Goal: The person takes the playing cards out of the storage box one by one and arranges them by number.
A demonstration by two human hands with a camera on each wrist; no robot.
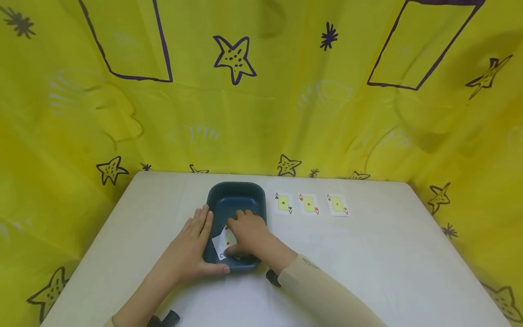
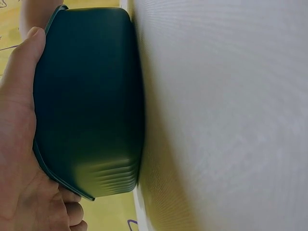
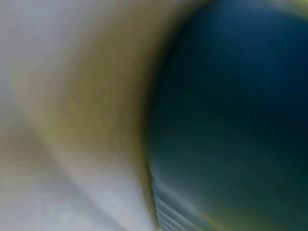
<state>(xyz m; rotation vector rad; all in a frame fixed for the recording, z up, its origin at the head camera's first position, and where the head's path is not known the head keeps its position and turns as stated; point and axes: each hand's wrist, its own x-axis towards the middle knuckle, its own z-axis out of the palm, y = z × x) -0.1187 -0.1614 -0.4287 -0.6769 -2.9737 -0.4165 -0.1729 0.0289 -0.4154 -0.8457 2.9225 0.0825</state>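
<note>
A dark blue-green plastic bin (image 1: 237, 190) stands on the table, with loose playing cards (image 1: 220, 243) overlapping in its near part. My left hand (image 1: 189, 250) rests against the bin, its straight fingers along the left rim and its thumb on the near rim. In the left wrist view the thumb (image 2: 30, 55) touches the rim. My right hand (image 1: 249, 231) reaches inside over the cards, thumb and forefinger apart at a card with red diamonds. Its other fingertips are hidden, so a grip cannot be made out. The right wrist view shows only the bin's outer wall (image 3: 231, 125), blurred.
Right of the bin, three aces lie face up in a row: a club ace (image 1: 283, 204), a heart ace (image 1: 308, 204) and a diamond ace (image 1: 337, 205). A white cloth covers the table (image 1: 367, 254). Behind it hangs a yellow patterned curtain (image 1: 261, 113).
</note>
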